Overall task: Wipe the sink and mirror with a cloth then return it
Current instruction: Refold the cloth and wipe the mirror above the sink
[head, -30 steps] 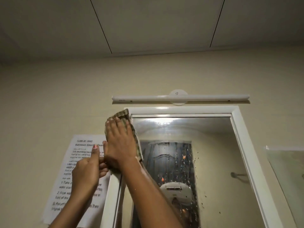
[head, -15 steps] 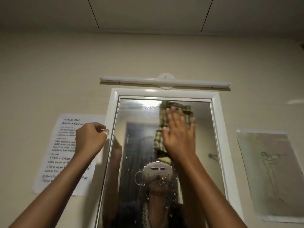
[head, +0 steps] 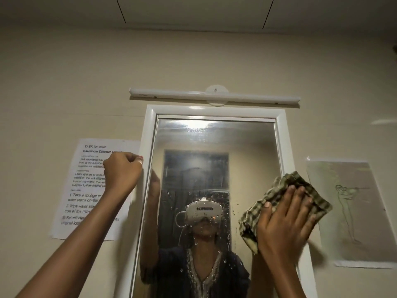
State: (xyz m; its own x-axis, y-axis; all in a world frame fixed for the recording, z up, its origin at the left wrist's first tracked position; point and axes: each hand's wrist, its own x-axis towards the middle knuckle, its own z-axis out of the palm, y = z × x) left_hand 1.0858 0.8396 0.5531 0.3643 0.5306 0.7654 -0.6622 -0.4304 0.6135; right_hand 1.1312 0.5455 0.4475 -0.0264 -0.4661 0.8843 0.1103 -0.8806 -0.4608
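Pressing against the right edge of the mirror (head: 214, 160), the checked cloth (head: 279, 203) lies bunched and flattened under the right hand (head: 285, 224). That hand's grip is spread wide, palm and fingers (head: 300, 194) laid flat on the fabric, which overlaps the white frame (head: 283, 134) on that side. Left hand (head: 123, 173) is curled into a loose fist at the frame's left edge, thumb and knuckles touching it; nothing can be seen held in that grip. Glass is hazy across the upper half, with water droplets scattered over the lower middle. Reflection shows a person wearing a head-mounted device. White light bar (head: 214, 96) is fixed just above the frame. Printed instruction sheet (head: 90, 190) hangs on the wall to the left, a faint sketch sheet (head: 354, 211) to the right.
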